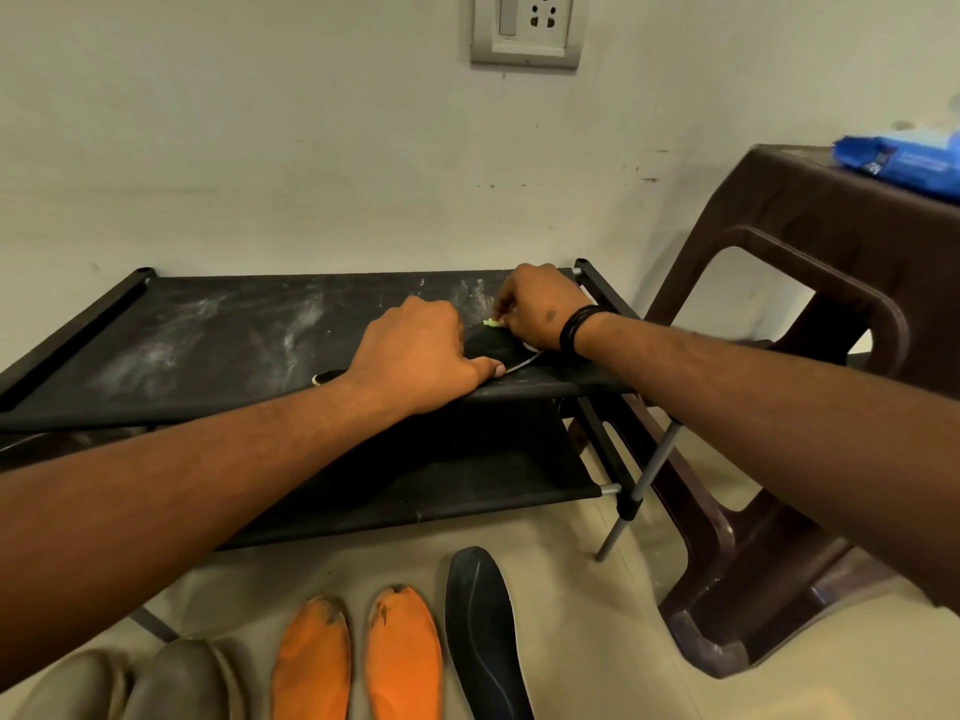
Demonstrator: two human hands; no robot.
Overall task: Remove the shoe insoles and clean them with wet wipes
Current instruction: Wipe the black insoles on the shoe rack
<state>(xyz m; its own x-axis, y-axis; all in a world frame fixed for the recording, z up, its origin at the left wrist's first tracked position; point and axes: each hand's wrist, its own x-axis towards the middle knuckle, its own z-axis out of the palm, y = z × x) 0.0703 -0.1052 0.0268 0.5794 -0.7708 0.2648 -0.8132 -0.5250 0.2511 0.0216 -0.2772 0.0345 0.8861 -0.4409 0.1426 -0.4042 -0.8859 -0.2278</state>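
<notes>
On top of the shoe rack [208,324], your left hand [415,350] presses down on a black shoe [493,348], fingers curled over it. Your right hand [535,304] pinches something at its opening, likely the insole edge; can't tell for sure. Expect thin, light, floppy foam: grab the heel edge and peel slowly. Black insole [483,631] and orange insoles [358,662] lie on the floor.
</notes>
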